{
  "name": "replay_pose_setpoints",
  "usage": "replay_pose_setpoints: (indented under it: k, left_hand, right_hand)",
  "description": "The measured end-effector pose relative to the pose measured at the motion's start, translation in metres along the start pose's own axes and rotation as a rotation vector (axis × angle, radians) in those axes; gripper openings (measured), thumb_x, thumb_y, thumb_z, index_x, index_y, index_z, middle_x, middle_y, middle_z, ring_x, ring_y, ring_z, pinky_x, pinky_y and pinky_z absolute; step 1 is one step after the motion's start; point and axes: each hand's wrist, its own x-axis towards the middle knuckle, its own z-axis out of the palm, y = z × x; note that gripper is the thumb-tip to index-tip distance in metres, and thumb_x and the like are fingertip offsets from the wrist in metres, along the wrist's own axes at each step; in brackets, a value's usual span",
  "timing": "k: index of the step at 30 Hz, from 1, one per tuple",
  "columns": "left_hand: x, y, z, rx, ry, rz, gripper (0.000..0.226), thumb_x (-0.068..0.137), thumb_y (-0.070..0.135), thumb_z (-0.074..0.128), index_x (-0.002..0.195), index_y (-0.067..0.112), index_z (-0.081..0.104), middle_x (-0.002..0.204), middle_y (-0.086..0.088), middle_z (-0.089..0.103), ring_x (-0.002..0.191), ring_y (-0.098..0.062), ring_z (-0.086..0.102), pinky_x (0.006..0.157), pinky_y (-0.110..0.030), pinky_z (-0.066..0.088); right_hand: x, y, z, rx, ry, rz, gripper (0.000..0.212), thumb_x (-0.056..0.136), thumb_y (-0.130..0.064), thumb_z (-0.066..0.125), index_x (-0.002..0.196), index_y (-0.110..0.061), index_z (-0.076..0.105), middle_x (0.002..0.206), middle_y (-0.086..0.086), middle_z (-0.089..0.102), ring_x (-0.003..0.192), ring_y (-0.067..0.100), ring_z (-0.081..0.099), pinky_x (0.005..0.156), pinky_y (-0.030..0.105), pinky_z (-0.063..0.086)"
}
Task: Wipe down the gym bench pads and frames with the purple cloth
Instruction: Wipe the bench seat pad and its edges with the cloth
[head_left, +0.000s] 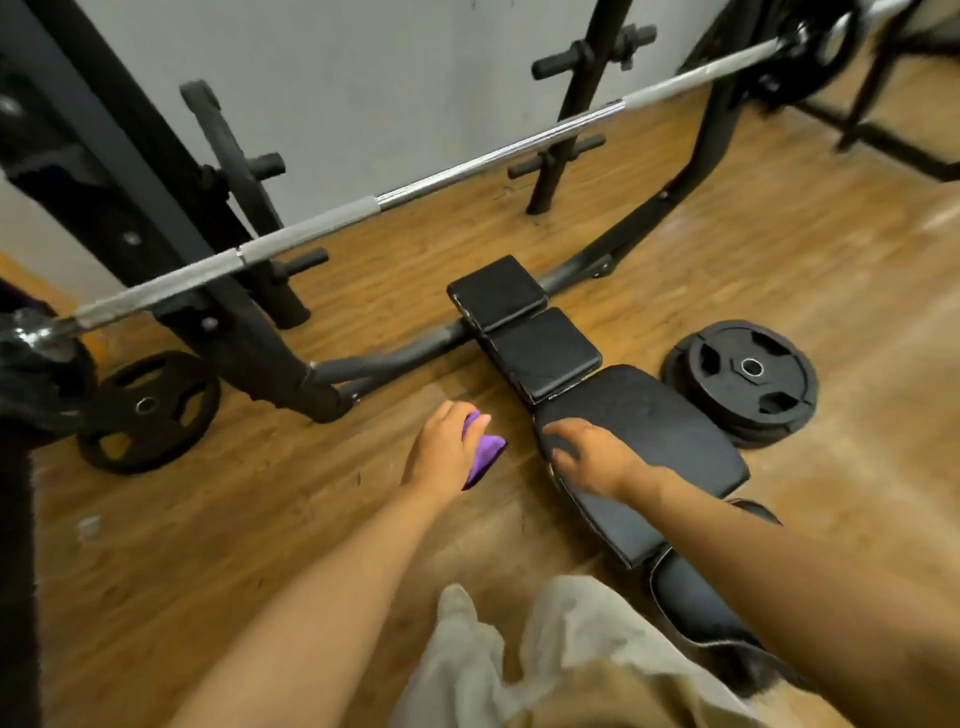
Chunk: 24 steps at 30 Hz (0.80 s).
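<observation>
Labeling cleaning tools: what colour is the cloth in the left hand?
Purple, solid; the cloth shows in the head view, gripped by the left hand.

My left hand gripping the purple cloth beside the bench, my right hand resting on the black bench pad, barbell racked above, weight plates on wooden floor

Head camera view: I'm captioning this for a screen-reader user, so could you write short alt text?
A person's left hand grips a purple cloth above the wooden floor while the right hand rests on the black bench pad. A barbell crosses the rack above, and weight plates lie beside the bench.
</observation>
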Motion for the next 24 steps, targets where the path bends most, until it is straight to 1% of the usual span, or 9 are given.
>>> replay_pose_setpoints:
  k: [2, 4, 8, 10, 13, 17, 19, 22, 24]
  left_hand:
    - [0.026, -0.014, -0.007, 0.011, -0.026, 0.017, 0.027, 0.099, 0.029, 0.05, 0.105, 0.007, 0.064, 0.104, -0.008, 0.06, 0.094, -0.024, 0.056, 0.078, -0.025, 0.035]
    - [0.05, -0.024, -0.012, 0.001, -0.054, 0.034, 0.025, 0.098, 0.027, 0.052, 0.102, 0.005, 0.064, 0.102, -0.01, 0.06, 0.092, -0.026, 0.056, 0.077, -0.023, 0.033]
    - [0.101, -0.036, -0.011, 0.01, -0.186, 0.051, 0.024, 0.098, 0.027, 0.052, 0.096, 0.006, 0.063, 0.099, -0.01, 0.059, 0.09, -0.026, 0.055, 0.076, -0.025, 0.034]
    - [0.129, -0.04, -0.009, 0.007, -0.21, 0.071, 0.023, 0.098, 0.025, 0.053, 0.094, 0.006, 0.063, 0.099, -0.011, 0.058, 0.09, -0.026, 0.055, 0.077, -0.026, 0.035]
    - [0.172, -0.049, -0.007, 0.001, -0.209, 0.069, 0.023, 0.098, 0.024, 0.053, 0.096, 0.004, 0.064, 0.098, -0.011, 0.058, 0.09, -0.025, 0.055, 0.075, -0.02, 0.031]
    - [0.224, -0.068, -0.002, 0.015, -0.224, 0.067, 0.024, 0.098, 0.024, 0.051, 0.097, 0.004, 0.063, 0.099, -0.011, 0.059, 0.091, -0.025, 0.054, 0.075, -0.023, 0.032]
    - [0.247, -0.081, 0.001, 0.011, -0.216, 0.065, 0.024, 0.099, 0.024, 0.051, 0.097, 0.003, 0.063, 0.098, -0.011, 0.058, 0.09, -0.024, 0.053, 0.075, -0.022, 0.032]
    - [0.278, -0.098, 0.002, -0.023, -0.181, 0.009, 0.024, 0.099, 0.022, 0.05, 0.097, 0.001, 0.063, 0.096, -0.01, 0.056, 0.089, -0.024, 0.052, 0.074, -0.017, 0.028]
    - [0.299, -0.107, 0.007, -0.08, -0.154, -0.064, 0.025, 0.1, 0.02, 0.049, 0.101, -0.001, 0.062, 0.098, -0.011, 0.056, 0.092, -0.024, 0.052, 0.073, -0.013, 0.026]
  right_hand:
    - [0.011, -0.008, -0.002, 0.016, 0.019, 0.021, 0.043, 0.097, -0.022, 0.045, 0.139, -0.016, 0.043, 0.144, 0.005, 0.043, 0.131, 0.022, 0.041, 0.109, 0.031, 0.031]
    - [0.023, -0.016, -0.006, 0.025, 0.032, 0.055, 0.043, 0.097, -0.021, 0.044, 0.14, -0.016, 0.043, 0.143, 0.005, 0.044, 0.131, 0.022, 0.041, 0.109, 0.031, 0.031]
    - [0.057, -0.02, -0.014, 0.062, 0.059, 0.15, 0.043, 0.097, -0.021, 0.045, 0.14, -0.018, 0.042, 0.143, 0.005, 0.044, 0.131, 0.022, 0.042, 0.108, 0.031, 0.031]
    - [0.084, -0.018, -0.016, 0.069, 0.069, 0.172, 0.044, 0.097, -0.021, 0.045, 0.14, -0.018, 0.041, 0.145, 0.005, 0.042, 0.132, 0.022, 0.04, 0.108, 0.03, 0.03]
    - [0.131, -0.017, -0.02, 0.095, 0.069, 0.176, 0.044, 0.097, -0.021, 0.045, 0.141, -0.019, 0.041, 0.145, 0.004, 0.042, 0.132, 0.021, 0.04, 0.108, 0.031, 0.03]
    - [0.188, -0.017, -0.027, 0.106, 0.082, 0.173, 0.043, 0.097, -0.02, 0.046, 0.139, -0.017, 0.043, 0.144, 0.005, 0.044, 0.131, 0.021, 0.041, 0.108, 0.029, 0.03]
    - [0.213, -0.019, -0.03, 0.098, 0.096, 0.176, 0.043, 0.097, -0.02, 0.045, 0.14, -0.016, 0.043, 0.144, 0.005, 0.043, 0.132, 0.021, 0.041, 0.108, 0.03, 0.031]
    - [0.242, -0.022, -0.029, 0.113, 0.1, 0.191, 0.043, 0.097, -0.019, 0.044, 0.14, -0.016, 0.041, 0.145, 0.005, 0.042, 0.133, 0.022, 0.04, 0.108, 0.03, 0.03]
    - [0.26, -0.023, -0.023, 0.109, 0.089, 0.21, 0.043, 0.098, -0.019, 0.044, 0.141, -0.016, 0.041, 0.145, 0.005, 0.042, 0.132, 0.022, 0.04, 0.108, 0.03, 0.03]
